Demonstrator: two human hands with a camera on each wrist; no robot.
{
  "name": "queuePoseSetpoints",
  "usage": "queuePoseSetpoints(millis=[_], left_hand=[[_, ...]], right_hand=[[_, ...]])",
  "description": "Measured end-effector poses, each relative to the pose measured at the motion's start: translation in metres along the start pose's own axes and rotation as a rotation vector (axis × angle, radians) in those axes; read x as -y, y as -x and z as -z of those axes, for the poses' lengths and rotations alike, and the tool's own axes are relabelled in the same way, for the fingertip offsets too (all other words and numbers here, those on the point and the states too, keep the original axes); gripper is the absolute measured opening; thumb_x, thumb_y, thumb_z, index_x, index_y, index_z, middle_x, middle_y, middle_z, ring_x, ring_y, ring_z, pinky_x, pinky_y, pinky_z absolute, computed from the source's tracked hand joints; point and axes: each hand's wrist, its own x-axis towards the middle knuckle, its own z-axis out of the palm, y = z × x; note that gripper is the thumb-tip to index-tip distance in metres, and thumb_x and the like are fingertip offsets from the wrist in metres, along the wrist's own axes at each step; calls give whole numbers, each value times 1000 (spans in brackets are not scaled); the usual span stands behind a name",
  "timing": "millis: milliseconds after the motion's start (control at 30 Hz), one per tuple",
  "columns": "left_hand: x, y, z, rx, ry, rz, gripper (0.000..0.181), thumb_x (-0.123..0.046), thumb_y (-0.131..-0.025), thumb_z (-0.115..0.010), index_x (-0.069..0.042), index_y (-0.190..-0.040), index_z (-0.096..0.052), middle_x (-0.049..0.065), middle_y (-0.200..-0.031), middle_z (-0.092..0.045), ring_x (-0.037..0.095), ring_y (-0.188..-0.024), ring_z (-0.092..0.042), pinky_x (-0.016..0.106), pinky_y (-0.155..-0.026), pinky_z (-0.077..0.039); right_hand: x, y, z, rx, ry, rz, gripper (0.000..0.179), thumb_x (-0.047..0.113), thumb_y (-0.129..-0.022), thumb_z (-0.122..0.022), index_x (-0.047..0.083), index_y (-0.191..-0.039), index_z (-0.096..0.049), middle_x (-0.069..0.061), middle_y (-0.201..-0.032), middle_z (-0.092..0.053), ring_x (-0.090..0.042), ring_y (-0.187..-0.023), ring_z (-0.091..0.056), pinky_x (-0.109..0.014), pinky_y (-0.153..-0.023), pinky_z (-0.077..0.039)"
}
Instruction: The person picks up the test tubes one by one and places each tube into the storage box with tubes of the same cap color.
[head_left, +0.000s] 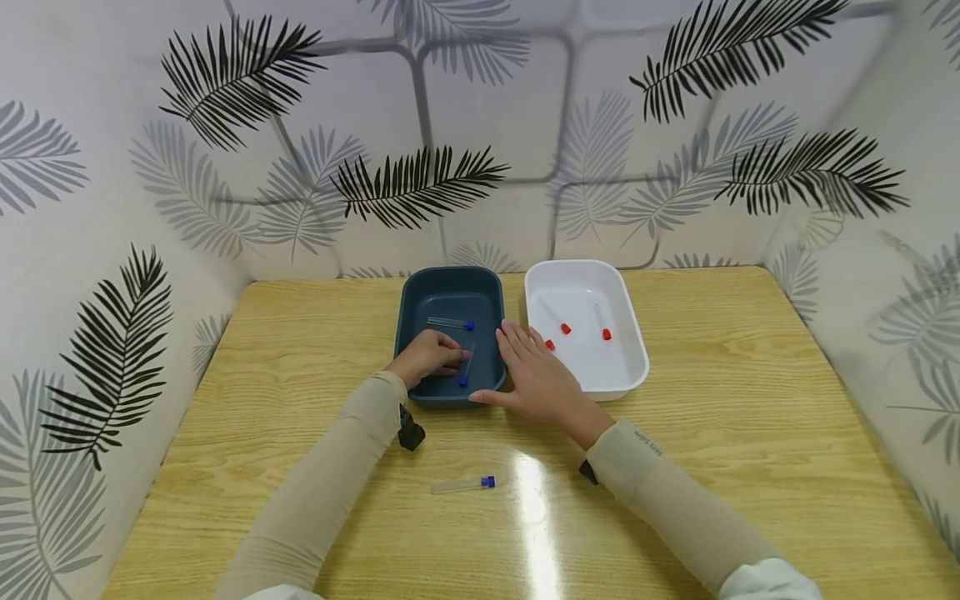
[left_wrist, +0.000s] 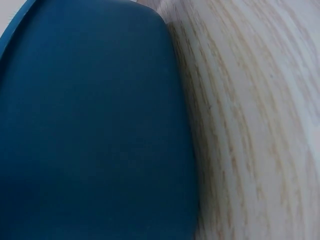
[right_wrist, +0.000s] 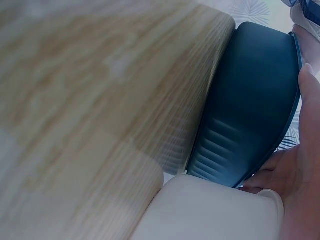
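Note:
My left hand (head_left: 429, 357) reaches over the near left side of the dark blue bin (head_left: 457, 283). Its curled fingertips pinch a clear test tube with a blue cap (head_left: 464, 380), low inside the bin. Another blue-capped test tube (head_left: 450, 323) lies farther back in the same bin. With fingers straight, my right hand (head_left: 538, 382) rests along the bin's right rim, thumb at the near corner. The right wrist view shows the thumb (right_wrist: 309, 82) on the bin's rim; in the left wrist view the bin's outer wall (left_wrist: 100, 120) hides the left fingers.
Right of the blue bin stands a white bin (head_left: 633, 350) holding clear tubes with red caps (head_left: 607, 334). A single blue-capped tube (head_left: 463, 485) lies on the wooden table (head_left: 720, 467) in front. A leaf-patterned curtain (head_left: 487, 108) closes off the back and sides.

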Motion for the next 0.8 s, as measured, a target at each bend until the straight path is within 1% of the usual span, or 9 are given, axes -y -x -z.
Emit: queuePoseSetpoints(millis=[233,300,367,500,567,633,733,800], left_hand=[[0,0,0,-1,-14,-3,21,-14,-90,-63,5,-98,-64,8,-94,-56,17,-84,-58,29,-76,-53],[-1,0,-1,-1,-36,-4,22,-15,-90,-62,6,-97,-65,8,-93,-56,18,-84,-58,29,-76,-53],[-4,3,-1,-3,-76,-6,23,-16,-91,-61,6,-98,-65,9,-95,-57,19,-86,-60,30,-77,-52],[-11,10,-2,-14,-218,-25,27,-21,-93,-58,4,-101,-65,11,-100,-61,21,-90,-62,31,-78,-52],[-13,13,-2,-24,-284,-40,28,-24,-93,-58,2,-102,-65,11,-100,-63,21,-89,-62,31,-77,-51],[-14,16,-1,-39,-329,-59,29,-27,-93,-57,-1,-103,-65,10,-99,-64,20,-88,-62,32,-76,-50],[-13,21,2,-76,-380,-107,29,-30,-92,-58,-4,-104,-65,8,-97,-64,18,-85,-60,32,-75,-49],[-13,26,4,-108,-416,-156,28,-31,-92,-57,-7,-104,-65,6,-98,-64,17,-86,-59,33,-76,-49]], right_hand=[[1,0,2,-10,-3,10,109,85,-75,-24,4,-148,-18,-11,-154,-10,-21,-141,-5,-40,-112,-7],[1,1,2,-9,-2,11,109,85,-75,-24,4,-148,-17,-11,-154,-11,-21,-141,-5,-40,-112,-7],[1,0,2,-12,-6,13,109,84,-75,-25,3,-148,-18,-12,-154,-11,-21,-141,-6,-40,-112,-8],[1,0,1,-13,-6,10,109,84,-75,-26,3,-148,-18,-11,-154,-10,-21,-141,-5,-40,-112,-7],[1,0,1,-15,-5,7,109,84,-75,-27,3,-148,-18,-11,-154,-10,-21,-141,-5,-40,-112,-6],[1,0,1,-19,-2,5,109,83,-75,-27,2,-148,-19,-11,-154,-10,-21,-141,-5,-40,-112,-6],[2,1,2,-32,-16,9,108,83,-76,-29,2,-147,-20,-13,-154,-12,-22,-141,-7,-40,-112,-8],[3,1,3,-38,-23,11,108,82,-76,-30,2,-147,-20,-13,-154,-13,-22,-141,-8,-41,-112,-8]])
